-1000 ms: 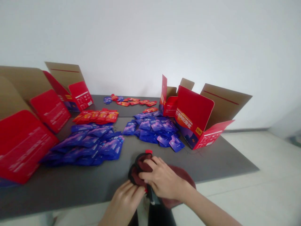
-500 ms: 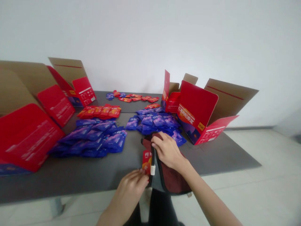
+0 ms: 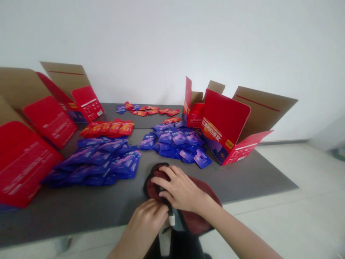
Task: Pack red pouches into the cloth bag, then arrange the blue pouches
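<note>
A maroon fabric bag (image 3: 198, 223) with black edging and a small white tag lies at the table's front edge, partly overhanging it. My right hand (image 3: 179, 189) rests over the bag's upper part, its fingers spread and bent around the cloth near the opening. My left hand (image 3: 151, 216) is closed in a pinch at the bag's left edge, close to the tag; its fingertips are partly hidden. No red sachet shows between my hands now. Beyond the bag lies a pile of blue-purple sachets (image 3: 178, 142), with another blue-purple pile (image 3: 99, 162) to the left.
Open red cartons stand at the right (image 3: 226, 126), back right (image 3: 195, 111), left (image 3: 27, 165) and back left (image 3: 83, 102) of the grey table (image 3: 107, 208). Red-orange sachets (image 3: 107, 128) lie behind the left pile. More sachets (image 3: 151, 109) are scattered near the wall.
The red sachet at my left fingers has gone out of sight. My right hand has shifted left and down over the bag, whose maroon upper flap now spreads wider. The view has shifted slightly.
</note>
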`<state>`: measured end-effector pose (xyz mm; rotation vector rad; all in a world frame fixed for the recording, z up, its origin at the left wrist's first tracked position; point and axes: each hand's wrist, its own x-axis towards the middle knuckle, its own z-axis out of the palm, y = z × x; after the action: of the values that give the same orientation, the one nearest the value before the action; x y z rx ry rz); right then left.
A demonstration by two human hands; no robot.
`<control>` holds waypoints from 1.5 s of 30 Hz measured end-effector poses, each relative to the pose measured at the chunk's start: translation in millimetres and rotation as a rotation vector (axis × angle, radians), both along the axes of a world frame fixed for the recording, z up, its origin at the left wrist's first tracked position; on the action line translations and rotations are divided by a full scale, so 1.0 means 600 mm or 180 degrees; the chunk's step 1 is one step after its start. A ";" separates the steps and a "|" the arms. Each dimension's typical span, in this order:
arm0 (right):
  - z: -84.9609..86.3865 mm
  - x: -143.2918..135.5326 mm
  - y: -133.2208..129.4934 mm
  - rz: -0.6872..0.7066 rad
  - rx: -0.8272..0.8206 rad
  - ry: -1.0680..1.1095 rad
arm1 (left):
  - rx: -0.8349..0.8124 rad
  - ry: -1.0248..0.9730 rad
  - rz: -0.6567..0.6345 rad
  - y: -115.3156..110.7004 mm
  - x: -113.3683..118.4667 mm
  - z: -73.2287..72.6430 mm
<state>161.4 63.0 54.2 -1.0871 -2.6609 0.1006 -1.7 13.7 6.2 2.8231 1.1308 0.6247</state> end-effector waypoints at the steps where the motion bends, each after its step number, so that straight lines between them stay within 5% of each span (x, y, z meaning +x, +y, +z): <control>1: 0.002 0.003 -0.005 0.0124 -0.0032 -0.0011 | 0.0020 -0.0009 0.0014 0.000 0.000 0.000; 6: -0.012 0.011 -0.010 0.0110 -0.0041 -0.0194 | 0.0003 -0.0113 -0.0022 -0.001 -0.001 -0.004; 11: -0.031 0.004 0.051 -0.0501 0.0030 -0.0375 | 0.0058 -0.0108 -0.0123 -0.001 0.002 0.002; 15: -0.005 0.017 0.072 -0.0937 0.0004 -0.0201 | -0.0254 0.0152 0.0152 -0.004 0.012 0.021; 20: 0.054 0.037 -0.017 -0.0536 0.0237 0.0620 | -0.0308 0.0464 0.0196 -0.011 0.018 0.026; 23: 0.049 0.031 -0.061 -0.0160 -0.0057 0.0214 | -0.0305 0.0769 0.0176 -0.013 0.016 0.020; 29: -0.017 0.016 -0.001 -0.0267 -0.0286 -0.0363 | 0.0097 0.0523 -0.0003 -0.011 0.016 0.012; 34: -0.022 0.025 0.068 -0.0849 -0.0124 -0.0398 | -0.0125 0.0566 0.0091 -0.007 0.022 0.023; 40: 0.021 0.042 0.001 -0.0547 -0.0021 0.0221 | -0.0252 0.0607 0.0084 -0.008 0.025 0.026; 45: 0.004 0.031 -0.034 -0.0068 -0.0243 -0.0184 | 0.0001 0.0793 0.0123 -0.011 0.027 0.021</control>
<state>180.1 42.9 56.5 -1.1586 -2.7160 0.1706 14.8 6.9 18.7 2.9483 1.2214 0.2790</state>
